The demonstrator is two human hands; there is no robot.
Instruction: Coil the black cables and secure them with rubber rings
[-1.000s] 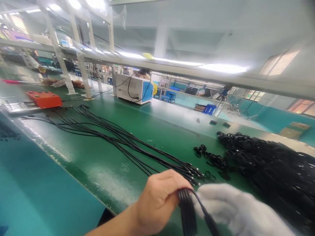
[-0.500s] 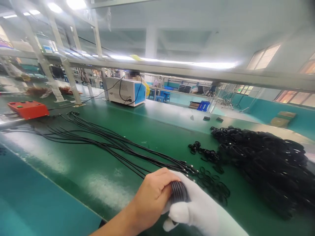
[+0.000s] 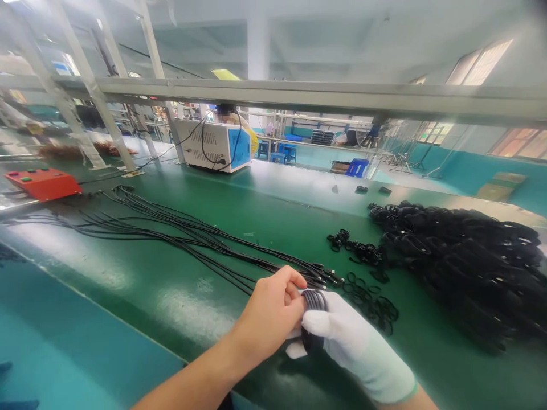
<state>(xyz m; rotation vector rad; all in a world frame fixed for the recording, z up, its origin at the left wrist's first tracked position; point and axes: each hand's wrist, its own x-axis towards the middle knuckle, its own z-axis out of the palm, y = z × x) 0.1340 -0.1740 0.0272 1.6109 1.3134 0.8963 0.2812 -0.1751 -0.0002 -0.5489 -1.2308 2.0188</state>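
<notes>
A black cable wound into a tight coil [image 3: 314,302] is between my hands, above the front part of the green bench. My right hand [image 3: 342,327], in a white glove, grips the coil with its thumb across the front. My left hand [image 3: 273,304], bare, is curled against the coil's left side; some of its fingertips are hidden behind the loops. Just beyond my hands, a bundle of long black cables [image 3: 205,242] stretches away to the left, with metal plug ends [image 3: 331,278] toward me. Loose black bands [image 3: 371,302] lie right of the plugs.
A big heap of black coiled cables [image 3: 465,267] covers the bench's right side. A red control box [image 3: 43,183] stands at the left, and a white and blue machine [image 3: 217,145] at the back. A metal rail [image 3: 299,94] crosses above the bench.
My left index finger has lifted off the top of the coil. The gloved thumb has moved up across the coil's front, and both hands sit slightly higher in view.
</notes>
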